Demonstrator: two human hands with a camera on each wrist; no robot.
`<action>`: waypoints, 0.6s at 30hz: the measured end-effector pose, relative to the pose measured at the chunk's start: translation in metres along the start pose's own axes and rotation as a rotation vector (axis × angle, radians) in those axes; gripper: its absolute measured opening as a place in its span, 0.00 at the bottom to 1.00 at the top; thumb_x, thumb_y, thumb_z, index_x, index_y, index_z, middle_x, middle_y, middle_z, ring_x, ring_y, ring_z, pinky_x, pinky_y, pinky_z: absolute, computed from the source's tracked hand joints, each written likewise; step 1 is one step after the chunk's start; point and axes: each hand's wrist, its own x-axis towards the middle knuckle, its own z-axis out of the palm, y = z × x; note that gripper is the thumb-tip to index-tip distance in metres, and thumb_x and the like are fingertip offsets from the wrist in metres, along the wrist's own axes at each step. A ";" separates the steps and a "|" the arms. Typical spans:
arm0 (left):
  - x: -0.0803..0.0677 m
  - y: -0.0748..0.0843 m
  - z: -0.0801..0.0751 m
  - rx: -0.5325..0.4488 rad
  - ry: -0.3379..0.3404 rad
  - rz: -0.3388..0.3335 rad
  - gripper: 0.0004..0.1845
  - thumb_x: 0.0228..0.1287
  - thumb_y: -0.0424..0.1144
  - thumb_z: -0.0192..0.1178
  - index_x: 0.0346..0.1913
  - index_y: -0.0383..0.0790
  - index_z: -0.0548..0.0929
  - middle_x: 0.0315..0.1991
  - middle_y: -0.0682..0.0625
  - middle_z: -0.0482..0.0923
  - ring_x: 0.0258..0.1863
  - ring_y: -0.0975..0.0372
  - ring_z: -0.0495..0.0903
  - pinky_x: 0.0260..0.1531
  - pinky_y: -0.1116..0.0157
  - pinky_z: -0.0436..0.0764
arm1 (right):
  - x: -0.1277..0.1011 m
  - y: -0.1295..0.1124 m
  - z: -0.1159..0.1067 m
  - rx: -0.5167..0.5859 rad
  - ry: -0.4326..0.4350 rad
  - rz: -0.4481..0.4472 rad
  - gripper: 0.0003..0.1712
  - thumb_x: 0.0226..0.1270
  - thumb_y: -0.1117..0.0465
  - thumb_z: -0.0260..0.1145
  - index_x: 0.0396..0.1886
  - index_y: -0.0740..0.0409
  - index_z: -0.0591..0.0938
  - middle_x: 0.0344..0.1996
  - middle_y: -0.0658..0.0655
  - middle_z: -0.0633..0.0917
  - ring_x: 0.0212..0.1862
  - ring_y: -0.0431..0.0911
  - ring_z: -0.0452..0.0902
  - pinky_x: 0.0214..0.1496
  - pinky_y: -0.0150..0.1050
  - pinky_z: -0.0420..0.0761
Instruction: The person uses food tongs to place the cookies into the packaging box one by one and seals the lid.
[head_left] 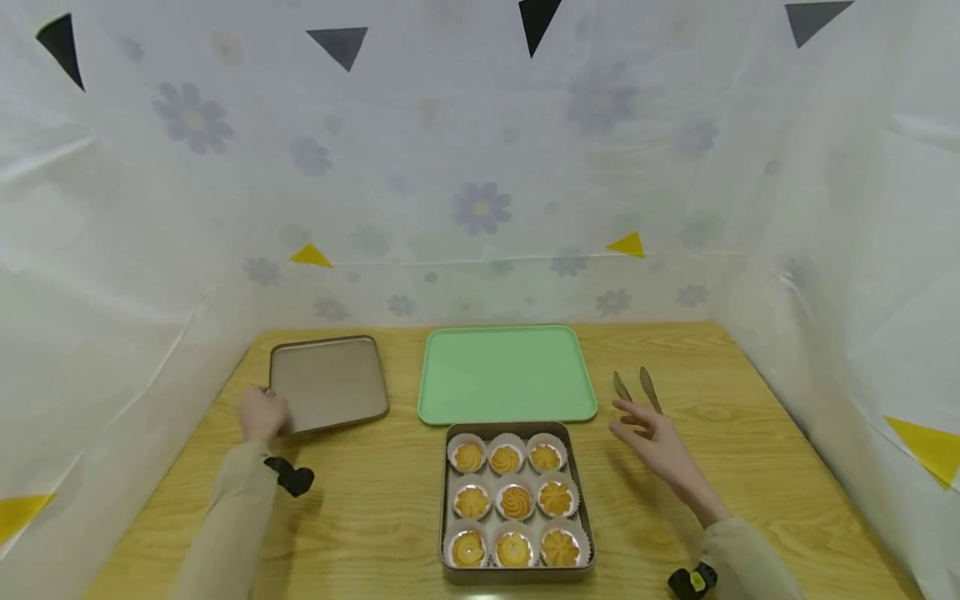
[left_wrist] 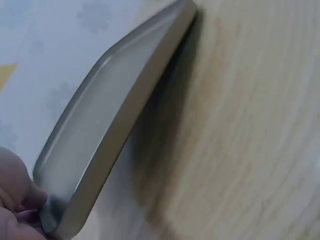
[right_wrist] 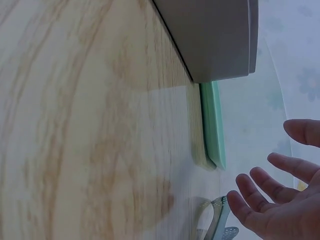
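Observation:
At the left of the table, my left hand [head_left: 262,412] grips the left edge of a shallow brownish metal tin lid [head_left: 330,383]. The lid lies with its hollow side up, and in the left wrist view the thumb and fingers pinch its corner, with a shadow beneath its side wall. My right hand [head_left: 656,442] is held over the right of the table, fingers spread and loosely bent, holding nothing. Just beyond it are metal tongs [head_left: 650,390], partly hidden behind the hand. Front and centre stands a metal tin [head_left: 447,525] with rows of piped cookies [head_left: 516,502] in white paper cups.
A green tray [head_left: 506,375] lies directly behind the tin, between the lid and the tongs. Wood-grain table [head_left: 375,500] surface shows around them. White flower-printed sheeting [head_left: 480,283] encloses the back and both sides.

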 end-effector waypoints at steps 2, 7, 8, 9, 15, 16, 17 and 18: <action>-0.003 0.009 -0.002 -0.100 0.028 -0.052 0.19 0.71 0.32 0.36 0.40 0.22 0.77 0.34 0.31 0.77 0.38 0.40 0.76 0.37 0.51 0.80 | 0.000 -0.001 0.001 0.002 -0.004 -0.004 0.32 0.76 0.57 0.59 0.72 0.69 0.67 0.70 0.72 0.70 0.65 0.65 0.72 0.65 0.61 0.76; -0.012 0.042 0.001 -0.364 0.046 -0.119 0.30 0.78 0.39 0.32 0.75 0.25 0.58 0.70 0.25 0.66 0.70 0.37 0.67 0.68 0.43 0.71 | 0.002 -0.006 0.002 0.008 -0.019 -0.010 0.31 0.77 0.55 0.58 0.72 0.67 0.69 0.70 0.70 0.72 0.63 0.60 0.75 0.62 0.53 0.80; -0.015 0.049 0.002 -0.413 0.037 -0.113 0.30 0.78 0.40 0.32 0.75 0.25 0.57 0.70 0.25 0.65 0.69 0.38 0.68 0.68 0.45 0.72 | 0.002 -0.007 0.003 0.015 -0.022 -0.008 0.30 0.77 0.55 0.58 0.72 0.66 0.69 0.69 0.69 0.74 0.62 0.58 0.76 0.61 0.51 0.80; -0.017 0.056 0.004 -0.462 0.030 -0.105 0.30 0.78 0.40 0.33 0.75 0.25 0.57 0.70 0.25 0.65 0.69 0.39 0.68 0.67 0.47 0.73 | 0.003 -0.009 0.003 0.023 -0.028 0.000 0.31 0.78 0.54 0.57 0.72 0.65 0.69 0.68 0.68 0.75 0.61 0.55 0.77 0.59 0.48 0.81; -0.036 0.091 0.014 -0.578 -0.053 -0.025 0.28 0.80 0.40 0.36 0.75 0.28 0.58 0.68 0.30 0.68 0.67 0.47 0.70 0.53 0.68 0.75 | 0.011 -0.016 0.006 0.176 -0.082 0.017 0.32 0.80 0.51 0.53 0.73 0.67 0.68 0.50 0.68 0.84 0.43 0.47 0.84 0.47 0.41 0.85; -0.039 0.097 0.016 -0.578 -0.060 -0.004 0.27 0.81 0.40 0.37 0.75 0.29 0.59 0.67 0.31 0.69 0.66 0.49 0.71 0.52 0.70 0.75 | 0.013 -0.017 0.006 0.210 -0.095 0.016 0.32 0.80 0.51 0.53 0.73 0.68 0.68 0.48 0.68 0.84 0.41 0.48 0.84 0.46 0.41 0.85; -0.042 0.102 0.019 -0.584 -0.068 0.018 0.26 0.81 0.39 0.38 0.75 0.29 0.60 0.66 0.31 0.70 0.64 0.49 0.72 0.52 0.69 0.74 | 0.015 -0.018 0.006 0.242 -0.109 0.014 0.32 0.80 0.51 0.52 0.73 0.68 0.67 0.46 0.68 0.84 0.39 0.50 0.83 0.44 0.42 0.85; -0.045 0.106 0.022 -0.574 -0.074 0.040 0.26 0.81 0.40 0.38 0.74 0.30 0.61 0.65 0.32 0.71 0.63 0.49 0.73 0.51 0.69 0.75 | 0.016 -0.020 0.006 0.270 -0.125 0.009 0.32 0.80 0.50 0.52 0.73 0.67 0.67 0.44 0.66 0.84 0.38 0.50 0.83 0.43 0.42 0.85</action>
